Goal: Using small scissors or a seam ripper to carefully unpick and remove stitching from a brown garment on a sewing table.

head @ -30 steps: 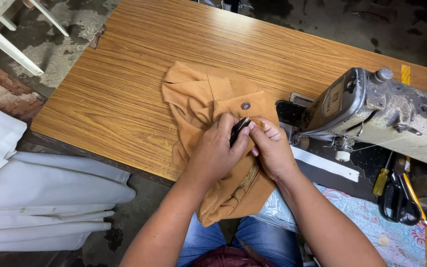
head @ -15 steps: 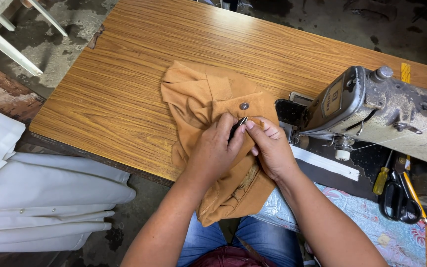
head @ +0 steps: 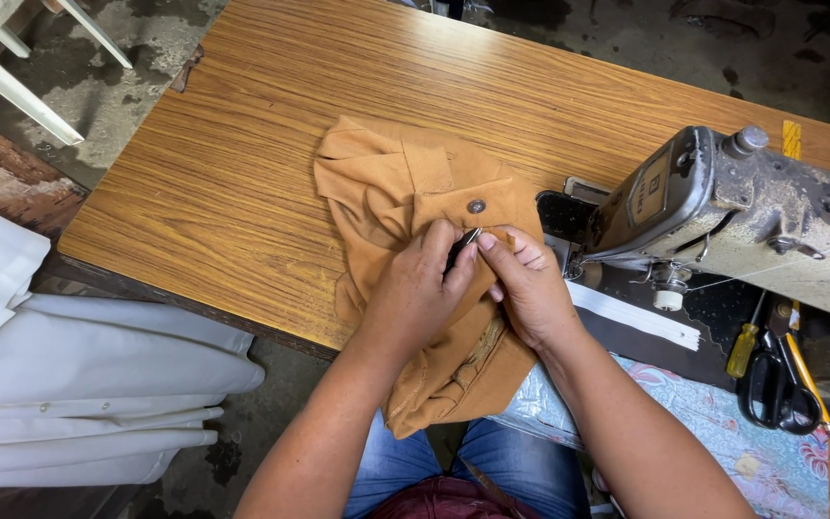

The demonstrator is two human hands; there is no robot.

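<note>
- Tan garment bunched on wooden table, lower part hanging off near edge.
- Left hand pinching small dark tool against cloth.
- Right hand pinching fabric beside it.
- Sewing machine right of both.

One tan garment, one metal button, one sewing machine, one pair of scissors, one yellow-handled screwdriver, two hands, one wooden table.
</note>
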